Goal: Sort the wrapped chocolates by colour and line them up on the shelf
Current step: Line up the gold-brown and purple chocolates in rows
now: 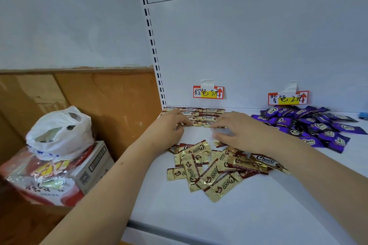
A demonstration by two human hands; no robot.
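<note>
Head view: the left hand (172,123) lies fingers-down at the front edge of the neat rows of gold chocolates (207,114), its fingertips pinching a wrapper there. The right hand (237,129) does likewise, fingers bent onto the row's front wrapper. A loose heap of gold chocolates (217,167) lies nearer on the white shelf (219,215); the purple chocolates (310,125) are piled further right.

There is only one camera, worn on my head. It looks forward and down, close over the white shelf (249,205), facing the back panel (249,45); my both forearms enter from below.
</note>
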